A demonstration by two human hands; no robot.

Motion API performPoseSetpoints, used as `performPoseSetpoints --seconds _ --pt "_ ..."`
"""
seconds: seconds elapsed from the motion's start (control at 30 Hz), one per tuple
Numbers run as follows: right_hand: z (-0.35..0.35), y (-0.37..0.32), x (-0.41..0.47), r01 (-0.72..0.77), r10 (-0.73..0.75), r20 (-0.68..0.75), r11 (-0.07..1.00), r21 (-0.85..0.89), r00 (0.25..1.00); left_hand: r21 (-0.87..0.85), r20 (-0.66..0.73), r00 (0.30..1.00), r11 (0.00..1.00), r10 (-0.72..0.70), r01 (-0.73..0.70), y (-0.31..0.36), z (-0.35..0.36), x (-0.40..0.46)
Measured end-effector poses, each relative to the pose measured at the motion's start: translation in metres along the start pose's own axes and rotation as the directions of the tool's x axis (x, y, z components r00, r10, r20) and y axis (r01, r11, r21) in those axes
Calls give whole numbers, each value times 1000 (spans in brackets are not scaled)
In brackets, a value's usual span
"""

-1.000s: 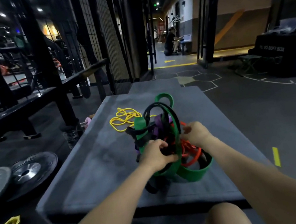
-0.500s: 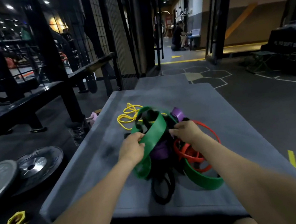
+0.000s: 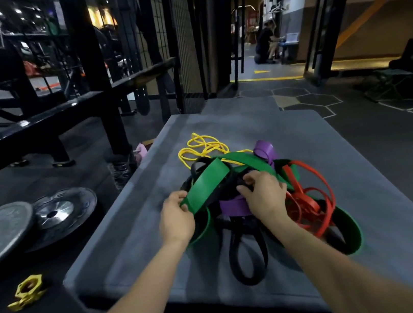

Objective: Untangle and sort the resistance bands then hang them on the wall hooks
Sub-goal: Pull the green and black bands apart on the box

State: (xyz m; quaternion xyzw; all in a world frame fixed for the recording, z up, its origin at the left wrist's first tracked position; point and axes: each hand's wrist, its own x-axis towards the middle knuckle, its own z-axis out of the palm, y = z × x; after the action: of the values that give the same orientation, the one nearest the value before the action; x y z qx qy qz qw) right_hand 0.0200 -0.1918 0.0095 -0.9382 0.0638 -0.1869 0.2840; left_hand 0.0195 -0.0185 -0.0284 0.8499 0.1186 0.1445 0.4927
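Note:
A tangle of resistance bands lies on a grey mat [image 3: 131, 234]. A wide green band [image 3: 209, 180] runs across the top of the heap, and my left hand [image 3: 175, 218] grips its lower end. My right hand [image 3: 263, 193] has its fingers curled into the black bands [image 3: 242, 186] at the middle of the heap. A purple band [image 3: 234, 205] sits between my hands. Red bands [image 3: 305, 195] spill to the right over another green loop [image 3: 349, 226]. A black loop [image 3: 247, 260] hangs toward me. A thin yellow band [image 3: 204, 147] lies behind the heap. No wall hooks are in view.
Weight plates [image 3: 2, 232] and a yellow collar [image 3: 27, 290] lie on the dark floor to the left. A black rack frame [image 3: 99, 92] stands at the left behind the mat. A person [image 3: 266, 43] crouches far down the corridor.
The heap was lowered from an upright bunch and spread on the mat. My left hand keeps the wide green band, now pulled flatter to the left; my right hand shifted into the black bands.

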Motion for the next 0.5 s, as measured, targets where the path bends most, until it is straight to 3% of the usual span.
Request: performPoseSetpoints --seconds 0.17,0.3,0.4,0.5 --pt "12 -7 10 65 -95 -78 945 -321 992 29 -4 992 992 124 -124 -5 0 4" --pt "21 -16 21 117 -147 -57 925 -361 987 73 20 975 973 219 -220 -5 -1 10" --pt "25 -21 25 91 -90 18 975 -203 996 72 35 973 970 228 -230 -11 -2 17" --pt "17 -24 33 -127 130 -1 975 184 992 43 24 981 981 191 -191 -14 -9 21"
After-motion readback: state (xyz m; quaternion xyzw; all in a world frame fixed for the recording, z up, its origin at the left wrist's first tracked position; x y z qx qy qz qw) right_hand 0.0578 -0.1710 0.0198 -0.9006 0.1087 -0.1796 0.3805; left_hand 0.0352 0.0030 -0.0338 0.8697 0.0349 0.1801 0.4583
